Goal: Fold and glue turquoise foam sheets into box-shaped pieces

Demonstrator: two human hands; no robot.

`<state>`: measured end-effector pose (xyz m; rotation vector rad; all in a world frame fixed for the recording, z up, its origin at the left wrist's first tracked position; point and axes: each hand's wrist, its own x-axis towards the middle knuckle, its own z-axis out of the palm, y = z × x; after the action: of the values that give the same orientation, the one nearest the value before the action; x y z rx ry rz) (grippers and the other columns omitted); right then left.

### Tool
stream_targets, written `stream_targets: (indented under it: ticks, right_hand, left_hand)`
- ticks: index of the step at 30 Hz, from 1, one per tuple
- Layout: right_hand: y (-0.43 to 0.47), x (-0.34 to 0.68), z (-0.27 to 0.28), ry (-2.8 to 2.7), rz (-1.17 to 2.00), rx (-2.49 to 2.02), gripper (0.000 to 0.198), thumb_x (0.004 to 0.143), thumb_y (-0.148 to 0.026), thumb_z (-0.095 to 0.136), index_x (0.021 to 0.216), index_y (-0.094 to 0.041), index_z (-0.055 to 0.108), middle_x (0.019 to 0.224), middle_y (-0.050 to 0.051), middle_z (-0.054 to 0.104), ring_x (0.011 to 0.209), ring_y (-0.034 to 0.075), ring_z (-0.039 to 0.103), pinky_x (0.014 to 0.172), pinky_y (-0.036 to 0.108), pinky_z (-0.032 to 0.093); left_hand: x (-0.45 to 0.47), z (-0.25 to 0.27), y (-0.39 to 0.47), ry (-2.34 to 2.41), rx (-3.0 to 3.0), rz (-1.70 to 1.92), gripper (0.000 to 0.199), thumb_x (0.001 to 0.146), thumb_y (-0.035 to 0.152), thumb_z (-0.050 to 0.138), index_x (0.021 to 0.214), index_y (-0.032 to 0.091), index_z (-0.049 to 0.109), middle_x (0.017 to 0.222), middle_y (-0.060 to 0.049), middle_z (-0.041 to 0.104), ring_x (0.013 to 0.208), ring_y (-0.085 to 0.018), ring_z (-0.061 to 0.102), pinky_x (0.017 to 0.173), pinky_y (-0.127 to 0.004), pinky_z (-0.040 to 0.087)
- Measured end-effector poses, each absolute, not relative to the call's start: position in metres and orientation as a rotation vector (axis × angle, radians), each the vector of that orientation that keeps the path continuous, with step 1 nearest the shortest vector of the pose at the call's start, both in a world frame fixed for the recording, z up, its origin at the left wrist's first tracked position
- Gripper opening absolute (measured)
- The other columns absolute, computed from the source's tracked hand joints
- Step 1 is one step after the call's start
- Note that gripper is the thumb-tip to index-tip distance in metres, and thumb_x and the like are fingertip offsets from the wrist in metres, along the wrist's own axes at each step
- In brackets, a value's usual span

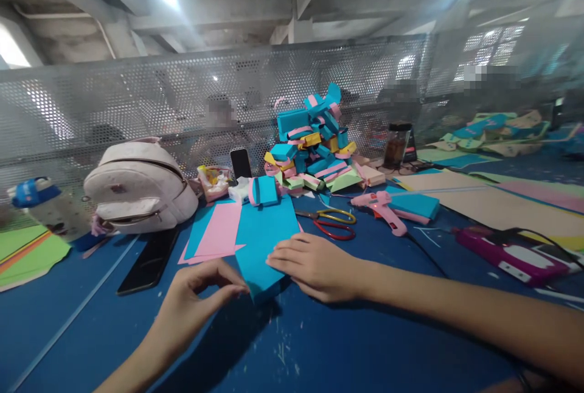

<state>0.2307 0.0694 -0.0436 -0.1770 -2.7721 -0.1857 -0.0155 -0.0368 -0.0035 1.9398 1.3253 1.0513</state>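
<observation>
A folded blue paper piece (258, 271) is at the near middle of the table, its front edge bent down like the side of a shallow box. My left hand (196, 292) pinches its near left corner between thumb and fingertips. Over its right side lies my right hand (314, 265), fingers together and gripping it; the thumb is hidden. Behind it lie a flat blue sheet (267, 222) and pink paper strips (219, 229). Scissors (335, 222) with one yellow and one red handle rest just beyond my right hand. A pink glue gun (383, 207) lies farther right.
Blue, pink and yellow paper boxes are heaped (314, 143) at the back. To the left are a white backpack (141, 183), a dark phone (150, 262) and a bottle (55, 210). A purple device (511, 253) with a cable lies right. A perforated metal partition (182, 101) stands behind.
</observation>
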Motion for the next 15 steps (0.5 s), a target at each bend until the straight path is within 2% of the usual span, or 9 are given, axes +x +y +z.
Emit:
stream_targets:
  ticks: [6, 8, 12, 15]
  right_hand:
    - [0.085, 0.219, -0.055, -2.616, -0.371, -0.190, 0.027, 0.099, -0.014, 0.040, 0.113, -0.016, 0.062, 0.109, 0.005, 0.069, 0.101, 0.019, 0.057, 0.081, 0.033, 0.038]
    - [0.087, 0.216, -0.051, -2.581, -0.334, -0.225, 0.024, 0.098, -0.015, 0.043, 0.109, -0.017, 0.064, 0.103, 0.004, 0.071, 0.093, 0.018, 0.058, 0.077, 0.032, 0.038]
    - [0.084, 0.217, -0.037, -2.558, -0.209, -0.316, 0.021, 0.096, -0.018, 0.047, 0.107, -0.018, 0.066, 0.098, 0.006, 0.071, 0.091, 0.018, 0.058, 0.076, 0.030, 0.038]
    - [0.081, 0.218, -0.028, -2.540, -0.117, -0.356, 0.022, 0.096, -0.019, 0.047, 0.106, -0.019, 0.067, 0.097, 0.005, 0.070, 0.090, 0.017, 0.059, 0.076, 0.030, 0.039]
  left_hand:
    - [-0.016, -0.005, -0.035, 1.348, 2.231, 1.067, 0.010, 0.083, 0.019, 0.067, 0.073, 0.022, 0.069, 0.073, 0.002, 0.071, 0.069, -0.012, 0.066, 0.067, -0.021, 0.050]
    - [-0.016, -0.006, -0.034, 1.342, 2.300, 1.071, 0.010, 0.084, 0.018, 0.065, 0.074, 0.022, 0.067, 0.073, 0.002, 0.070, 0.069, -0.012, 0.065, 0.068, -0.022, 0.049]
    - [-0.015, -0.005, -0.031, 1.393, 2.364, 1.132, 0.003, 0.084, 0.021, 0.067, 0.086, 0.023, 0.066, 0.079, 0.002, 0.067, 0.071, -0.012, 0.061, 0.068, -0.022, 0.047]
    - [-0.014, -0.003, -0.028, 1.405, 2.397, 1.183, 0.017, 0.081, 0.022, 0.071, 0.098, 0.025, 0.066, 0.085, 0.000, 0.065, 0.076, -0.013, 0.059, 0.069, -0.024, 0.047]
